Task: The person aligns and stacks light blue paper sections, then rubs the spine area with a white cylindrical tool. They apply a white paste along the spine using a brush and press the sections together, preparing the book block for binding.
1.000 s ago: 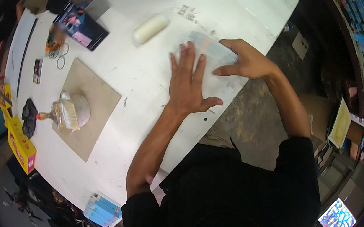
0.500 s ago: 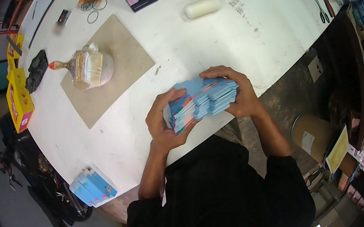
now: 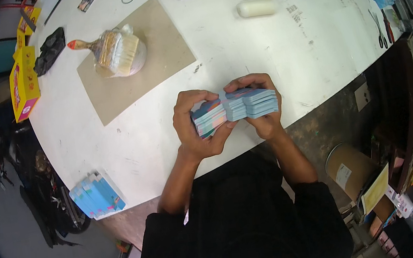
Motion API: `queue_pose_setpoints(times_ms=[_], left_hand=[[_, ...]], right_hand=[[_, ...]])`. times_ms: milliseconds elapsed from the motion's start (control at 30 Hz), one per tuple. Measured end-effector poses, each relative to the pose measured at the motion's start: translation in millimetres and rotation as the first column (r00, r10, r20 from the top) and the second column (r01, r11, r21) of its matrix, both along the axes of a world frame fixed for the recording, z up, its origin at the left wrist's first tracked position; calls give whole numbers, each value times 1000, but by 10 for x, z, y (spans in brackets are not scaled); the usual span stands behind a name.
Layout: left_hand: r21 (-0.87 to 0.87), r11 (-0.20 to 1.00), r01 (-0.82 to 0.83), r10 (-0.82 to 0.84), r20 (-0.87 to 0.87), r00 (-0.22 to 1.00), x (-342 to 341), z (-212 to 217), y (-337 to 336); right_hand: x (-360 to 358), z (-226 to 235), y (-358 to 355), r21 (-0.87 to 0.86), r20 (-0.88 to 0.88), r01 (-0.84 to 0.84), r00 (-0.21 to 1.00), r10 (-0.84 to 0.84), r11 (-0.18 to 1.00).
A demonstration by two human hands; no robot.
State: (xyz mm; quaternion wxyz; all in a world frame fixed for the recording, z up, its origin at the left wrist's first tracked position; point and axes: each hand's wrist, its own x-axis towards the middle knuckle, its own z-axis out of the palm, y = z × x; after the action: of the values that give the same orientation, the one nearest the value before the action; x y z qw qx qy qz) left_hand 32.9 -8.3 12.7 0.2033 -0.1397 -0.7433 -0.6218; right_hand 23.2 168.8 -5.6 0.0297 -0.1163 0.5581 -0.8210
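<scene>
From the head camera, both hands hold one thick stack of blue cards (image 3: 235, 108) just above the near edge of the white table (image 3: 310, 47), right in front of the person's body. The left hand (image 3: 197, 126) is wrapped around the stack's left end, fingers curled over the top and thumb underneath, closed tight on it. The right hand (image 3: 262, 106) grips the right end the same way, fingers folded over the far side, palm under the cards. The stack bends a little in the middle, its left part tipped so the striped card edges show (blue, pink and pale bands).

Half a second ago the same stack was already between the hands, but held as one slanted block; now it is pulled closer together and more level, with the fingertips of both hands meeting on top. A full second ago the hands lay flat and open on pale sheets on the table, with no stack in them.

Farther up the table a paintbrush (image 3: 110, 50) rests over a white bowl on a brown cardboard sheet (image 3: 155, 57). A white roller (image 3: 257, 7) lies beyond it. A second bundle of blue cards (image 3: 96, 194) sits at the table's near-left edge.
</scene>
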Motion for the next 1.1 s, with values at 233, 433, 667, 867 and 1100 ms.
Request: queue_pose_setpoints(times_ms=[233, 433, 667, 867, 1100], left_hand=[[-73, 997, -3, 3, -2, 1000, 124, 18, -217], [-113, 986, -119, 121, 7, 993, 109, 174, 60], [-129, 971, -202, 194, -73, 978, 77, 156, 111], [-162, 964, -211, 205, -54, 977, 51, 163, 114], [-263, 962, -81, 65, -69, 995, 40, 168, 21]], right_hand=[[21, 57, 75, 93, -114, 13, 993, -2, 996], [-119, 260, 177, 355, -349, 54, 934, 78, 933], [-80, 230, 61, 245, -397, 126, 918, -20, 961], [-94, 206, 82, 251, -421, 147, 906, -28, 957], [-9, 213, 77, 249, -261, 87, 965, -20, 965]])
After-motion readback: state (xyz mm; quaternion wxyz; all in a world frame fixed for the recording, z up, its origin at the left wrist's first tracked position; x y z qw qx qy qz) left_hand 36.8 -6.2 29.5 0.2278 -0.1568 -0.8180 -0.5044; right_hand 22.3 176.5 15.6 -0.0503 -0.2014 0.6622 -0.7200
